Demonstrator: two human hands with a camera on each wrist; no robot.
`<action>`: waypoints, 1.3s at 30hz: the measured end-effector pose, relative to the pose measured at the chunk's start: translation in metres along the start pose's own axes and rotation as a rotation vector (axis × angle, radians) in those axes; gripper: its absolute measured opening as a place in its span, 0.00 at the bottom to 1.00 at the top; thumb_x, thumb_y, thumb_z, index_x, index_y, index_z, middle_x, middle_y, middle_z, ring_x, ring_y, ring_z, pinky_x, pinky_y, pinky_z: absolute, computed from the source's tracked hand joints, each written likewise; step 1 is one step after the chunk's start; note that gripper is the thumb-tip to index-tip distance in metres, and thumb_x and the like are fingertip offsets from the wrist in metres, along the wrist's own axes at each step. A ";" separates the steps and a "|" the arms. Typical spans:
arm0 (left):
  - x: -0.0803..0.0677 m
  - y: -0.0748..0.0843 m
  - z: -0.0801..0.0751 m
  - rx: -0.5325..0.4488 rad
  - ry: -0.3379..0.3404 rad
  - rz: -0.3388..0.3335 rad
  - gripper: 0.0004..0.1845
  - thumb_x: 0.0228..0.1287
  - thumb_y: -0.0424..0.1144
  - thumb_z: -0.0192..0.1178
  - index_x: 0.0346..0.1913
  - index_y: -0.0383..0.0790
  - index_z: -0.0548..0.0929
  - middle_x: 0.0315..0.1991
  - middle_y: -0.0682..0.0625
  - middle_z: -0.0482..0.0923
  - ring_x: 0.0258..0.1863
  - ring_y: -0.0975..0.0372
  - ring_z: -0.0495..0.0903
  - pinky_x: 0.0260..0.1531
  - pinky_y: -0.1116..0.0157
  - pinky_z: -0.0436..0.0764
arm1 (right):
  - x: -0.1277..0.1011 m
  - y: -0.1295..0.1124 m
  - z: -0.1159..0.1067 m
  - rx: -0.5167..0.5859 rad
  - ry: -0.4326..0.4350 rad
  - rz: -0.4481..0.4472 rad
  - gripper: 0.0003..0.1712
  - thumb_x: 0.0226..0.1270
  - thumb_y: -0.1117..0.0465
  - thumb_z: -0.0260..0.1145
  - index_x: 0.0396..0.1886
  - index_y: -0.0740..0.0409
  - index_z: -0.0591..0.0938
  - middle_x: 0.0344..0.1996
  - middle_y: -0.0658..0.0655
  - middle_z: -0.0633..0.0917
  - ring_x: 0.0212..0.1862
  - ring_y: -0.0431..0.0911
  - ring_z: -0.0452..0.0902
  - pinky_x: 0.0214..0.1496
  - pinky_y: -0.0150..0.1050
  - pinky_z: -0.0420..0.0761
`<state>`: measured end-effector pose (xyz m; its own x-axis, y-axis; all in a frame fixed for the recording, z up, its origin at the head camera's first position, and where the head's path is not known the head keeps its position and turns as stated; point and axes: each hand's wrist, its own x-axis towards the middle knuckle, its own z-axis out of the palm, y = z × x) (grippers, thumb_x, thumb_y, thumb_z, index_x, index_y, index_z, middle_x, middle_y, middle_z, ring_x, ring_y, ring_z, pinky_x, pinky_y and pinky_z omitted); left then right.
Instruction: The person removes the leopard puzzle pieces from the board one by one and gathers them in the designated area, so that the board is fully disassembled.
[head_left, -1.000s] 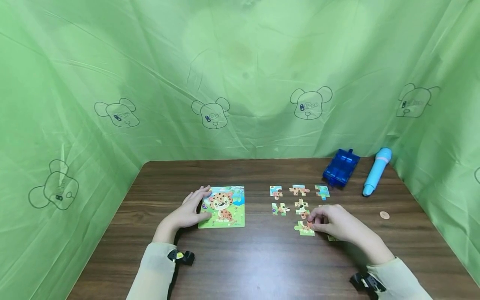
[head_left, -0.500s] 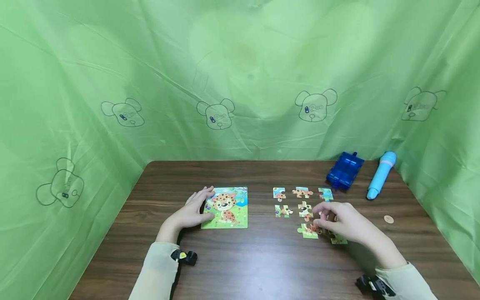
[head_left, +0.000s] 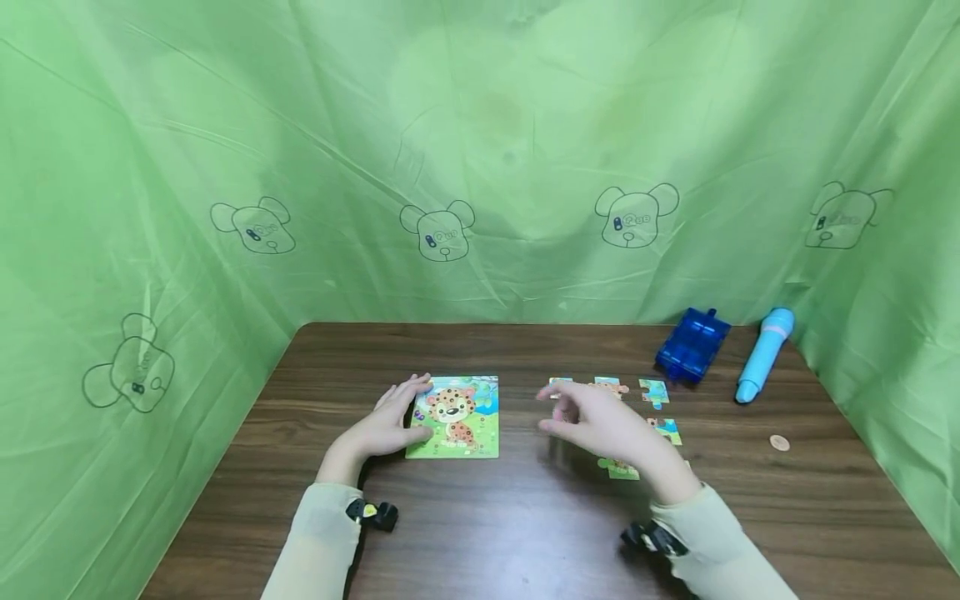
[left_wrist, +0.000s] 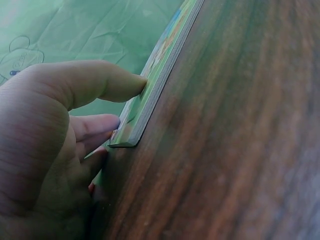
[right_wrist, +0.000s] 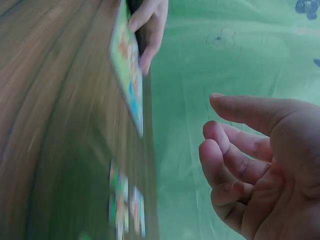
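The left hand [head_left: 382, 425] rests on the left edge of the puzzle board [head_left: 454, 417], which lies flat on the table [head_left: 480, 517] with its leopard picture up. In the left wrist view the thumb [left_wrist: 100, 82] presses the board's edge and the other fingers lie straight along it, relaxed and gripping nothing.

The right hand [head_left: 600, 421] hovers above the table just to the right of the puzzle board, between it and the loose puzzle pieces [head_left: 654, 390]. Its fingers [right_wrist: 235, 150] are loosely bent and apart, and the right wrist view shows the palm holding nothing.

The pieces lie scattered to the right of the board; some are partly hidden under the right hand and wrist, and one piece [head_left: 621, 469] shows beside the wrist. Farther right of the board, near the table's back edge, sit a blue box [head_left: 693, 344] and a light blue pen [head_left: 763, 354]. A small brown coin [head_left: 780, 442] lies well apart to the right of the pieces. Green cloth [head_left: 480, 150] hangs behind the table.
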<state>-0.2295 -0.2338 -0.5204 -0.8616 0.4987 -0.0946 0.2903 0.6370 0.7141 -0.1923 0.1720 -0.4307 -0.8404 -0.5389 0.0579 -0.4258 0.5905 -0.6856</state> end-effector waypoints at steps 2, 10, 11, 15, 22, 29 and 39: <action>0.001 0.000 0.000 -0.001 0.005 0.002 0.44 0.72 0.46 0.70 0.85 0.35 0.63 0.89 0.42 0.52 0.89 0.45 0.44 0.85 0.39 0.38 | 0.016 -0.009 0.009 0.012 -0.016 -0.016 0.19 0.75 0.54 0.77 0.59 0.55 0.86 0.31 0.40 0.84 0.28 0.34 0.77 0.35 0.35 0.82; 0.004 0.001 0.002 0.009 0.010 0.017 0.44 0.72 0.47 0.70 0.84 0.35 0.64 0.88 0.41 0.53 0.88 0.43 0.46 0.85 0.38 0.39 | 0.063 -0.026 0.044 0.105 -0.010 -0.034 0.16 0.71 0.58 0.78 0.55 0.56 0.88 0.31 0.45 0.86 0.30 0.38 0.80 0.36 0.35 0.83; 0.005 0.002 0.002 0.006 0.011 0.019 0.44 0.72 0.47 0.70 0.84 0.35 0.64 0.88 0.41 0.54 0.88 0.44 0.46 0.85 0.38 0.39 | 0.067 -0.026 0.048 0.110 0.002 -0.026 0.16 0.71 0.57 0.79 0.54 0.55 0.88 0.31 0.45 0.86 0.30 0.39 0.81 0.36 0.35 0.83; 0.005 0.003 0.001 0.000 0.014 0.026 0.43 0.72 0.46 0.70 0.83 0.35 0.65 0.88 0.41 0.55 0.88 0.43 0.46 0.85 0.38 0.39 | 0.080 -0.029 0.065 0.145 0.038 0.019 0.15 0.70 0.58 0.79 0.52 0.56 0.89 0.32 0.46 0.88 0.29 0.41 0.81 0.34 0.35 0.82; 0.003 -0.001 0.000 -0.040 0.006 -0.022 0.34 0.78 0.34 0.57 0.84 0.38 0.66 0.89 0.45 0.54 0.89 0.45 0.44 0.85 0.39 0.37 | 0.091 -0.034 0.091 0.231 0.051 0.078 0.18 0.67 0.60 0.79 0.53 0.63 0.88 0.34 0.49 0.87 0.28 0.42 0.81 0.31 0.34 0.81; 0.003 -0.002 -0.002 -0.058 0.019 -0.047 0.34 0.77 0.29 0.52 0.84 0.39 0.67 0.88 0.46 0.56 0.89 0.46 0.45 0.86 0.40 0.38 | 0.093 -0.030 0.113 0.264 0.012 0.077 0.18 0.66 0.64 0.80 0.52 0.65 0.88 0.32 0.51 0.87 0.27 0.37 0.79 0.31 0.32 0.82; 0.003 -0.007 -0.002 -0.028 0.032 -0.031 0.33 0.77 0.29 0.54 0.83 0.40 0.69 0.88 0.47 0.58 0.89 0.47 0.48 0.86 0.41 0.41 | 0.094 -0.029 0.134 0.211 -0.059 0.116 0.22 0.63 0.62 0.82 0.55 0.62 0.88 0.30 0.47 0.86 0.29 0.35 0.79 0.36 0.32 0.82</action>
<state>-0.2351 -0.2376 -0.5240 -0.8828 0.4599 -0.0955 0.2518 0.6350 0.7303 -0.2135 0.0240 -0.5021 -0.8558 -0.5127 -0.0684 -0.2431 0.5155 -0.8217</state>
